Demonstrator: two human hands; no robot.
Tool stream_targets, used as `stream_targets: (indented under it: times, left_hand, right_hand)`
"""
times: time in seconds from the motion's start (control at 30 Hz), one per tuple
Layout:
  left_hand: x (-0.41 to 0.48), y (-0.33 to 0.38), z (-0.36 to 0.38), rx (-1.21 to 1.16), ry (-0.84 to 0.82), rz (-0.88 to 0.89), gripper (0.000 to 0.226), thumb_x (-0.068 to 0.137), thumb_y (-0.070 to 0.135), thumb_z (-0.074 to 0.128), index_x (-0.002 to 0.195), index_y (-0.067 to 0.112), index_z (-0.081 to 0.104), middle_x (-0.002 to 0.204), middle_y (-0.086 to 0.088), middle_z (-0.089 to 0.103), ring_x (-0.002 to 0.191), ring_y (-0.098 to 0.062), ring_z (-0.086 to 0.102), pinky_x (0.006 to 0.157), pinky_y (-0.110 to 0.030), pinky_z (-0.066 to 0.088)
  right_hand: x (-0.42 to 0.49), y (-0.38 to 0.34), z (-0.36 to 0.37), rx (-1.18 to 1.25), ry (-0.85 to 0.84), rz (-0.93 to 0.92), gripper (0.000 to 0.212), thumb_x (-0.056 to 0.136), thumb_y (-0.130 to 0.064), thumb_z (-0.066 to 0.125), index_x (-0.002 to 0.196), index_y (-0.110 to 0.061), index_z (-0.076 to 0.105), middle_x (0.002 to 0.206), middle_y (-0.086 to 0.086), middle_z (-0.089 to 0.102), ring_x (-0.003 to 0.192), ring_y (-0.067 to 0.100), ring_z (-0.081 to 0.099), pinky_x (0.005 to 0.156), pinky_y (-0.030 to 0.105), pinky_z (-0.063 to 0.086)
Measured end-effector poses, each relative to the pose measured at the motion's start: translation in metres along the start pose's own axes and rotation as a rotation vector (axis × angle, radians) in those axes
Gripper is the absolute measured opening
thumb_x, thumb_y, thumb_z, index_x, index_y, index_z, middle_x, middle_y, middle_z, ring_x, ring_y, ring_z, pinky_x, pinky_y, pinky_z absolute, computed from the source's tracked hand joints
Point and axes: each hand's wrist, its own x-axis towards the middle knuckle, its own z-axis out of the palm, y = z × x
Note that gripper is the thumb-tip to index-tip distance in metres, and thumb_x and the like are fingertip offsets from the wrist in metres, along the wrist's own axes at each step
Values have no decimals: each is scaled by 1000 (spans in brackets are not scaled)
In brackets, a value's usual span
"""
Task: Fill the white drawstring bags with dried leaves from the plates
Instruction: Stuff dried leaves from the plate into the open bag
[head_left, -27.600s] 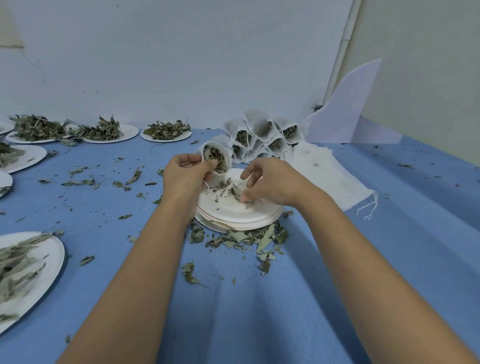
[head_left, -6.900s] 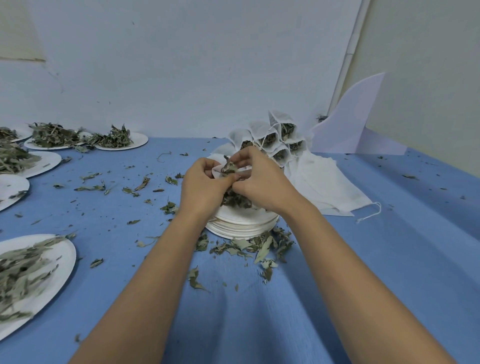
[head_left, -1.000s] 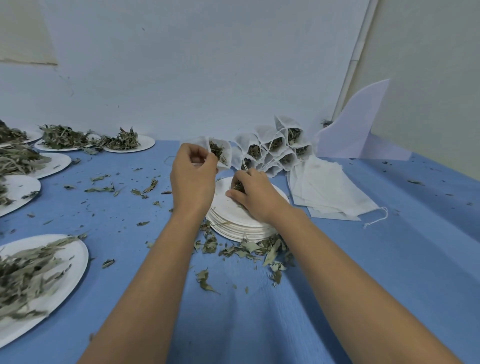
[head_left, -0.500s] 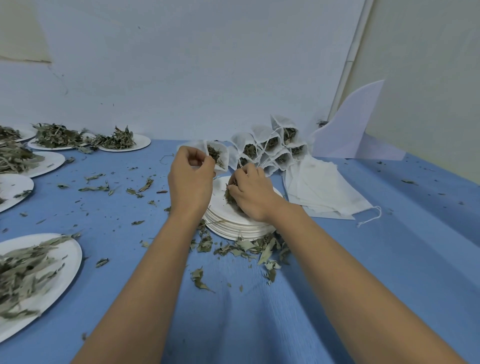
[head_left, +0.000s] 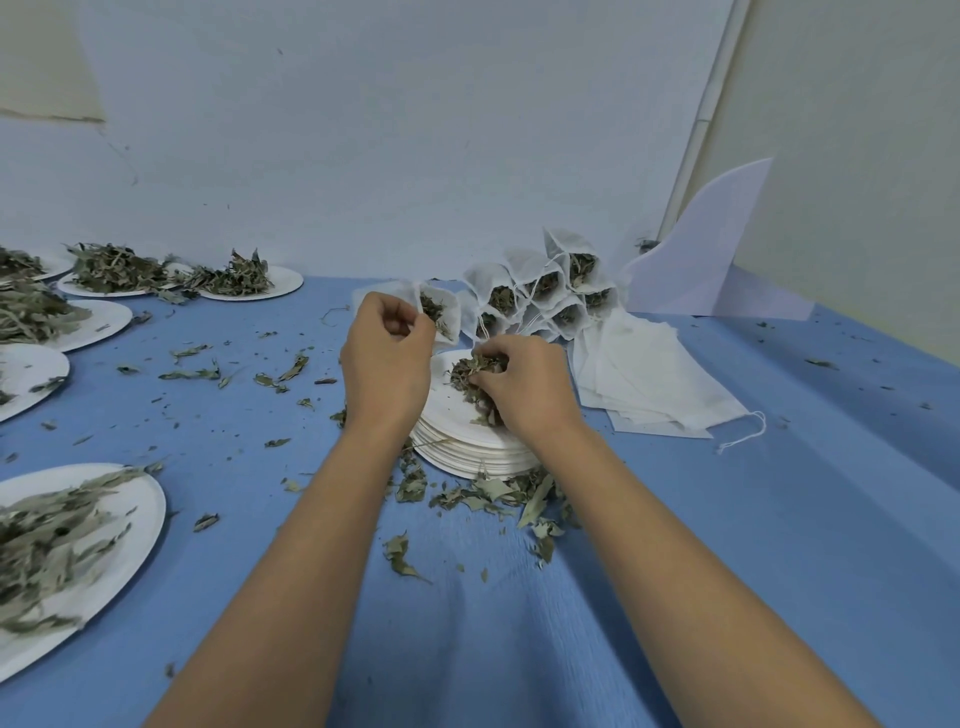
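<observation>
Above the plate stack (head_left: 467, 447), the left hand (head_left: 387, 358) pinches an open bag (head_left: 441, 314); the right hand (head_left: 524, 387) curls round leaves (head_left: 470, 376) on its top.

No readable text, labels, brands or numbers anywhere.

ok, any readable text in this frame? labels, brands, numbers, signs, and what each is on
None: no word, label, brand, number or sign can be read in this frame.
The stack of plates, the filled bags, the flat empty bags, the blue table cover, the white board and the wall are all plain.
The open bag that the left hand grips shows no print; the right hand pinches dried leaves.
</observation>
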Motion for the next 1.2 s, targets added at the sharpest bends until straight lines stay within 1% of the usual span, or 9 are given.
stream_targets:
  times: [0.07, 0.17, 0.23, 0.37, 0.53, 0.83, 0.97, 1.07, 1.2]
  left_hand:
    - [0, -2, 0, 29, -3, 16, 18, 90, 14, 56, 77, 23, 48, 73, 7, 51, 66, -9, 49, 54, -11, 39]
    - [0, -6, 0, 65, -20, 36, 13, 90, 13, 57, 81, 19, 50, 72, 7, 49, 61, -4, 44, 52, -8, 37]
    - [-1, -9, 2, 96, -50, 69, 8, 91, 11, 56, 84, 15, 52, 72, 7, 48, 61, -4, 43, 52, -8, 36]
    - [-3, -12, 6, 172, -91, 126, 4, 93, 12, 55, 89, 12, 54, 73, 8, 48, 64, -3, 44, 54, -4, 36]
    - [-4, -11, 7, 181, -130, 145, 3, 92, 10, 55, 90, 12, 54, 76, 8, 50, 66, -3, 46, 56, -2, 35]
    - [-16, 3, 11, 76, -395, 216, 9, 86, 7, 60, 80, 13, 55, 80, 2, 59, 80, -16, 56, 73, -24, 46]
    - [-16, 4, 12, 90, -453, 219, 13, 85, 7, 57, 79, 18, 52, 82, -3, 58, 75, -20, 53, 69, -27, 46]
    - [-16, 1, 13, 98, -469, 180, 14, 80, 12, 58, 84, 23, 49, 82, -2, 53, 60, -10, 45, 57, -16, 39]
    - [-19, 1, 18, 61, -464, 126, 33, 70, 16, 72, 93, 18, 48, 85, 1, 49, 66, -14, 43, 62, -28, 41]
  right_hand:
    - [-1, -1, -2, 31, 69, -8, 26, 86, -6, 65, 110, -12, 71, 106, 2, 71, 97, 11, 62, 82, 13, 42]
    - [1, -3, -9, 213, 194, 24, 22, 83, -5, 66, 102, -13, 74, 89, -7, 69, 60, -10, 56, 59, 4, 41]
    - [2, -5, -15, 335, 256, 71, 20, 81, -8, 70, 100, -16, 75, 76, -13, 65, 43, -8, 49, 46, 5, 37]
    - [1, -11, -27, 429, 249, 109, 18, 79, -12, 73, 94, -21, 75, 65, -17, 62, 39, -3, 47, 42, 7, 35]
    - [2, -18, -33, 371, 97, 60, 16, 75, -12, 75, 87, -22, 76, 71, -12, 67, 41, -8, 48, 45, 6, 33]
    - [2, -15, -31, 246, 206, 148, 23, 78, -5, 65, 97, -12, 76, 88, -1, 71, 65, 2, 55, 54, 3, 39]
    - [2, -14, -29, 316, 227, 196, 24, 77, -7, 65, 97, -13, 75, 94, 0, 73, 68, 5, 56, 52, 4, 41]
    - [2, -16, -27, 365, 213, 226, 25, 79, -9, 65, 102, -14, 74, 100, -1, 72, 78, 7, 60, 70, 17, 50]
    - [-1, -19, -25, 472, 149, 266, 19, 83, -9, 62, 94, -12, 76, 91, 0, 73, 83, 10, 63, 72, 26, 50]
